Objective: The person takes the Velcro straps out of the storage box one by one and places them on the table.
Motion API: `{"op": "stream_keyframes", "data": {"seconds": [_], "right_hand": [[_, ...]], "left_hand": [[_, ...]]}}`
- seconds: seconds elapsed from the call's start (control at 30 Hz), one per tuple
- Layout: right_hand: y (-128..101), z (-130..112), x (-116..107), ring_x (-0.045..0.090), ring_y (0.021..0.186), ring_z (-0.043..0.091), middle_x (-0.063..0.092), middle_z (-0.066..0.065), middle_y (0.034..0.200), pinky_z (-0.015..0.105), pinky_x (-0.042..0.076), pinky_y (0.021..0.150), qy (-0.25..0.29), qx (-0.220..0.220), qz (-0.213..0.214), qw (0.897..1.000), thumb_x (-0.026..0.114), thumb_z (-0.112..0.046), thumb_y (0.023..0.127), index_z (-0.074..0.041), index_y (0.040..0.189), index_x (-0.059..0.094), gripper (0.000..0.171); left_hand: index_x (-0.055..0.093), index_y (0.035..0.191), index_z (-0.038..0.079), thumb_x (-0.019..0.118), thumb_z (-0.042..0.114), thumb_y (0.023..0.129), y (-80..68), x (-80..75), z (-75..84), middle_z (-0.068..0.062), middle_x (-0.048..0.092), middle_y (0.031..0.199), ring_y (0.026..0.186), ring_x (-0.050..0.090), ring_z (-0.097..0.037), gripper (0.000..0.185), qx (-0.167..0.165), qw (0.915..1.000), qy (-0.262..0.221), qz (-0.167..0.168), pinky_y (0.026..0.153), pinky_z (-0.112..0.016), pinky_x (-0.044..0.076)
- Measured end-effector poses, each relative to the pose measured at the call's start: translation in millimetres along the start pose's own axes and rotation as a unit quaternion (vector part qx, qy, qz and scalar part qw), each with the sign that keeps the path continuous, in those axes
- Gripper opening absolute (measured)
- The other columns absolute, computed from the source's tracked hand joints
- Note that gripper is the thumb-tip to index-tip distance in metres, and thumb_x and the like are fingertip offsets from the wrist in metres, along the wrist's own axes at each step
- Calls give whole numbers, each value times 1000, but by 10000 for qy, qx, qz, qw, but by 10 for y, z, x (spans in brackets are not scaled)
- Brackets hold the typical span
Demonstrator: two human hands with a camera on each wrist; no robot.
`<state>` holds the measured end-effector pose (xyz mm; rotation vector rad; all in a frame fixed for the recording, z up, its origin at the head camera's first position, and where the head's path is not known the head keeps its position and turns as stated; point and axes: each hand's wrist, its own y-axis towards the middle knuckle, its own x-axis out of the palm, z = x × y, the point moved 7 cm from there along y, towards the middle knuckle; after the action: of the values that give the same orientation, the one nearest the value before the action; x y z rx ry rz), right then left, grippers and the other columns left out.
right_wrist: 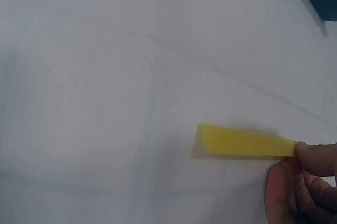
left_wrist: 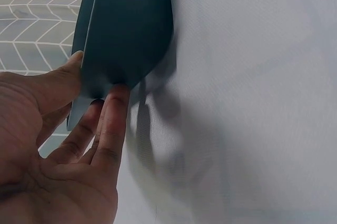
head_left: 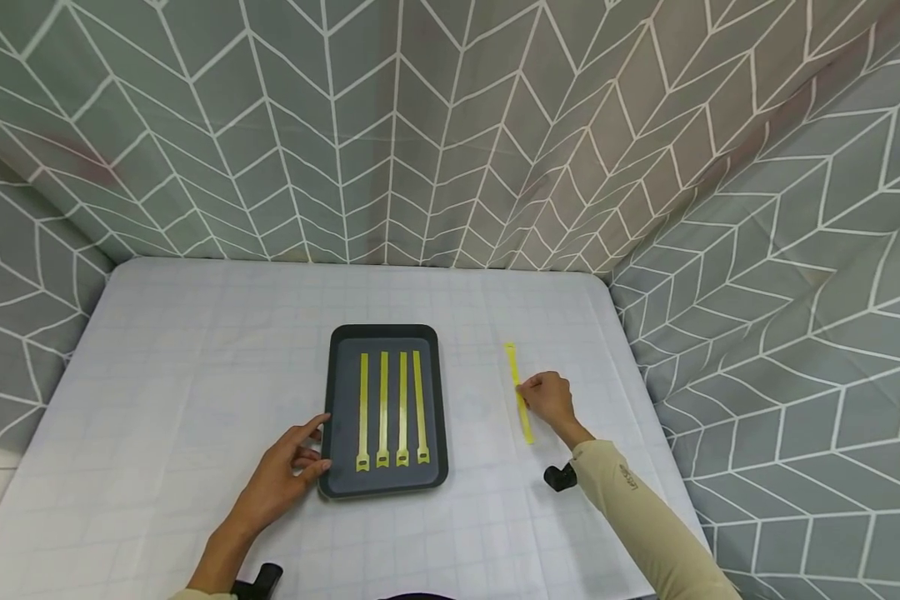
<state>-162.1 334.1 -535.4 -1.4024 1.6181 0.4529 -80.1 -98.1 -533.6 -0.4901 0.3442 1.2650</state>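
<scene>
A dark tray [head_left: 387, 479] lies mid-table and holds several yellow strips [head_left: 392, 408] side by side. My left hand [head_left: 288, 475] rests at the tray's near left corner, fingers straight against its rim [left_wrist: 126, 34], thumb along the edge. A loose yellow strip [head_left: 518, 390] lies on the white cloth to the right of the tray. My right hand [head_left: 549, 398] pinches this strip [right_wrist: 242, 141] near its middle, fingertips [right_wrist: 316, 155] curled on it.
The table is covered by a white gridded cloth [head_left: 195, 375]. Grey chevron-patterned fabric walls [head_left: 450, 125] close off the back and both sides. Black wrist camera mounts [head_left: 560, 477] show near both forearms.
</scene>
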Motion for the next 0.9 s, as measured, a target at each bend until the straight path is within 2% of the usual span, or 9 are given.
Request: {"op": "stream_keyframes", "data": {"seconds": [0.43, 0.7, 0.9], "right_hand": [[-28, -72, -33, 62, 64, 16, 71, 7, 73, 26, 48, 56, -198, -354, 122, 9991, 72, -19, 91, -2, 84, 74, 19], [-24, -70, -43, 60, 65, 17, 71, 8, 76, 27, 47, 57, -310, -403, 208, 9985, 73, -18, 90, -2, 83, 74, 18], [-23, -53, -50, 65, 70, 19, 73, 9, 81, 30, 51, 59, -338, -392, 187, 9985, 73, -19, 90, -2, 85, 75, 18]], "left_hand": [[43, 151, 9, 76, 0, 86, -15, -10, -18, -16, 58, 120, 94, 66, -18, 73, -27, 10000, -80, -16, 79, -25, 58], [44, 151, 9, 77, 1, 86, -27, -18, -12, -15, 59, 120, 93, 66, -17, 73, -2, 10000, -74, 5, 79, -24, 58], [45, 150, 8, 77, -1, 85, -24, -26, -5, -16, 59, 119, 92, 66, -16, 73, 92, 9998, -155, 42, 78, -24, 58]]}}
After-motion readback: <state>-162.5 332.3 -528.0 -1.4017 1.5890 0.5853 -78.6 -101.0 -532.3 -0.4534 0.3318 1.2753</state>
